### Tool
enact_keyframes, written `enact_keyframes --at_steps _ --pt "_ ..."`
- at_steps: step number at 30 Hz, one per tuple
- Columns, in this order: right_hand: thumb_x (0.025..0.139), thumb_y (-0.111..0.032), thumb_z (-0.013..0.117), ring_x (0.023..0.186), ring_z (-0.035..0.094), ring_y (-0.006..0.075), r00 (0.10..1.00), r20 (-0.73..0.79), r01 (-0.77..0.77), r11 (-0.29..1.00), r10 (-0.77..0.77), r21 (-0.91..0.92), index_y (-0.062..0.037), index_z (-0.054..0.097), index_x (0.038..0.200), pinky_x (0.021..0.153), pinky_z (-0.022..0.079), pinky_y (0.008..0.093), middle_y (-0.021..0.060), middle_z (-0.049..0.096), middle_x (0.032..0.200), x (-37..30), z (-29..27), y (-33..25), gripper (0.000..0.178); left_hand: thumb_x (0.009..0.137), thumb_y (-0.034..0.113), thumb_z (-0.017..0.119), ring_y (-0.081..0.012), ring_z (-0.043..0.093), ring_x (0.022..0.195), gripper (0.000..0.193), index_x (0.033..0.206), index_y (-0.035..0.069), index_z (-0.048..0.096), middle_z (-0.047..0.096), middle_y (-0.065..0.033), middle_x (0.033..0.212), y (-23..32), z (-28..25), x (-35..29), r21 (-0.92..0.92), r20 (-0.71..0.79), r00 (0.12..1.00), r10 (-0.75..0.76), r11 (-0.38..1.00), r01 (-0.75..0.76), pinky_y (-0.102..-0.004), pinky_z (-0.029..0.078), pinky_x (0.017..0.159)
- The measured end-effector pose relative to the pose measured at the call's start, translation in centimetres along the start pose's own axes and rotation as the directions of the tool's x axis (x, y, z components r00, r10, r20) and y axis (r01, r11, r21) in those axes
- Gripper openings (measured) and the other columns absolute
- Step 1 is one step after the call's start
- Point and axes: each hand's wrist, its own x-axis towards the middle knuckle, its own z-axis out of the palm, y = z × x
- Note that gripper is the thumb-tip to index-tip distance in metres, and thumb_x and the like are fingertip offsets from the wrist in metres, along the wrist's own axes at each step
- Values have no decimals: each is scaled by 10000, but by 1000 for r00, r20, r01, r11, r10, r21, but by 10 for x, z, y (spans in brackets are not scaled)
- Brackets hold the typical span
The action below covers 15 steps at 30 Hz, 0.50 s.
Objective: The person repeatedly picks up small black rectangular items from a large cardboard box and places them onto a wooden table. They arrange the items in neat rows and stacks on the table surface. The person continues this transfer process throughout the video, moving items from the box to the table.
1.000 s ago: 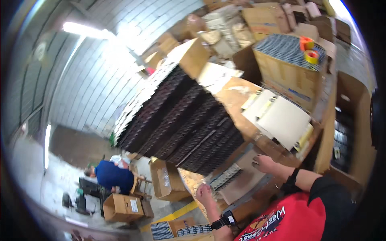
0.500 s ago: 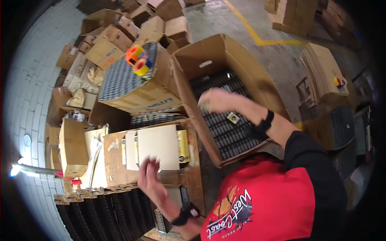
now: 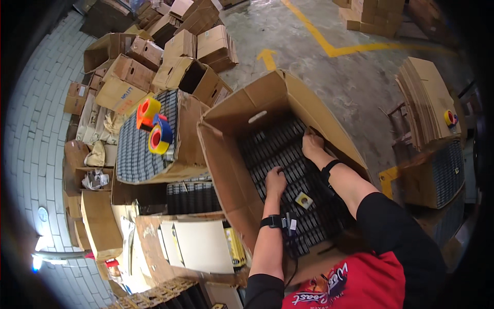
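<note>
Brown cardboard carton [image 3: 117, 93], upper left: bearing blue lettering. Large brown cardboard box [image 3: 226, 172], centre: standing open, black-and-grey ribbed rows [image 3: 278, 138] already lying inside, below its rim. Left hand [image 3: 276, 181]: curling on the rows; grip, cannot tell. Yellow-and-white square label [image 3: 304, 201]: lying on the rows. Right hand [image 3: 313, 144]: touching their right edge; grip, cannot tell.

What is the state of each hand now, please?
Left hand: fingers bent at the dark parts; grip cannot be told.
Right hand: fingers bent near the box wall; grip cannot be told.
</note>
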Motion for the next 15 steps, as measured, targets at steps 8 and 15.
enact_keyframes --at_steps 8,15 --pt "820 -121 550 1001 607 248 989 25 148 924 -149 -352 -41 540 1178 746 526 380 87 610 1130 102 16 -41 368 812 108 479 -354 549 1057 335 1135 71 562 592 -219 1072 18 9 136 363 -32 992 -120 924 124 -440 443 885" --pt "750 -134 576 910 635 283 990 -47 110 936 -133 -334 -79 696 908 750 506 343 157 658 925 88 27 -53 206 790 133 516 -393 539 1041 261 1021 42 596 576 -244 1061 2 28 144 390 -18 984 -177 905 170 -449 430 896"
